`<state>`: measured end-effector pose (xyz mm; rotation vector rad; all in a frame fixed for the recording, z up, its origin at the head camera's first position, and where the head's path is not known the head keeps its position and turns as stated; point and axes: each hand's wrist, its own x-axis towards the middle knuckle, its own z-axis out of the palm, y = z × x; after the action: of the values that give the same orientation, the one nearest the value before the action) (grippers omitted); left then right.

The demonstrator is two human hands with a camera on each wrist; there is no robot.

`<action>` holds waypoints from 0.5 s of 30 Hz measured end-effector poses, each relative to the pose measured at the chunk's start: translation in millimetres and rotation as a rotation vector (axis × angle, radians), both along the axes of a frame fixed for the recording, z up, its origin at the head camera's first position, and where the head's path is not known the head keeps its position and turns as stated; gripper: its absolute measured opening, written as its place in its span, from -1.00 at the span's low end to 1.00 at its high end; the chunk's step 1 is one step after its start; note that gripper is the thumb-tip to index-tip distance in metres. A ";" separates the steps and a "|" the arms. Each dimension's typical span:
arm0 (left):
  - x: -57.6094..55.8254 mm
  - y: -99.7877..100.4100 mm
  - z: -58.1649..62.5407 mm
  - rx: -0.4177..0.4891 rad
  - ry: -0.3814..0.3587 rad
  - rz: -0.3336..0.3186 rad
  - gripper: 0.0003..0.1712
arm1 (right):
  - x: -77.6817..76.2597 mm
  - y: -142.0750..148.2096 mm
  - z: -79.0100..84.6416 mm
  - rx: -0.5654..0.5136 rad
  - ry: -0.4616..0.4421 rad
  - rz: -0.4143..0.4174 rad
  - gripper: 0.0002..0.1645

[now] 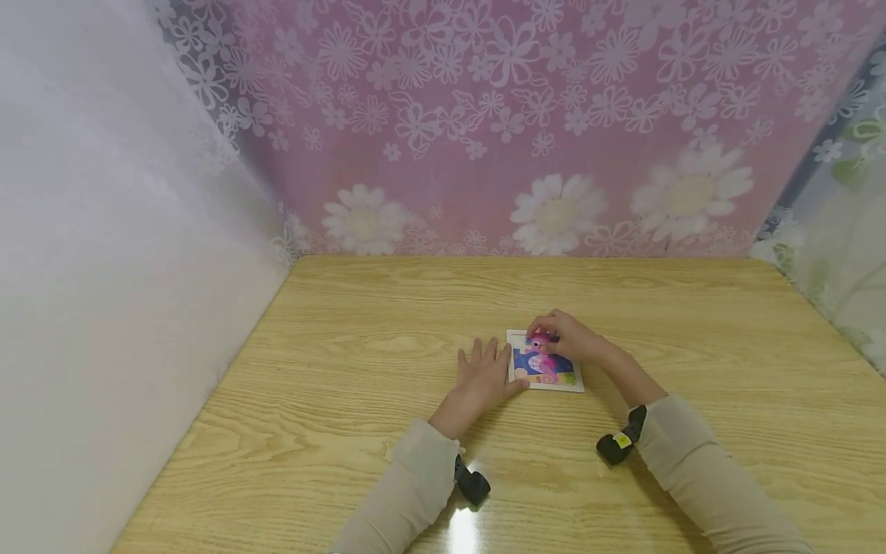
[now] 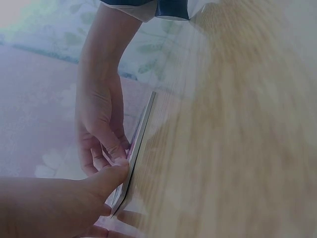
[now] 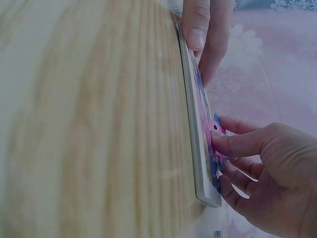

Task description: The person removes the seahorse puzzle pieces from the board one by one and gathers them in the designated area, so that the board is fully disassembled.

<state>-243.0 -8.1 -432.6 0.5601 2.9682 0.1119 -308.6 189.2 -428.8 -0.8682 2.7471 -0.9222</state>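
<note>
A small, thin puzzle board (image 1: 571,387) with a white border lies on the table, showing a pink seahorse on a blue ground. My right hand (image 1: 573,339) is over its upper part, where thumb and fingers pinch a pink and blue puzzle piece (image 3: 218,131) with a black eye on it. In the right wrist view that piece is at the board's face; whether it is seated cannot be told. To the left, my left hand (image 1: 482,380) rests with fingers spread, its thumb and forefinger touching the board's left side.
The wood-grain table (image 1: 332,385) spreads out around the board on all sides. A pink flowered curtain (image 1: 443,177) hangs along the far edge, and a pale white surface (image 1: 124,269) rises at the left. Black wrist cameras sit on both cuffs.
</note>
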 end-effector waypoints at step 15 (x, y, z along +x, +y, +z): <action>0.3 -0.2 -0.5 0.002 0.007 -0.002 -0.16 | 4.9 -0.4 2.5 -0.037 -0.022 -0.047 -0.68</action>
<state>-242.7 -8.3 -433.1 0.5653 2.9745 0.1128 -303.6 188.8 -426.4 -0.7976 2.7513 -0.9872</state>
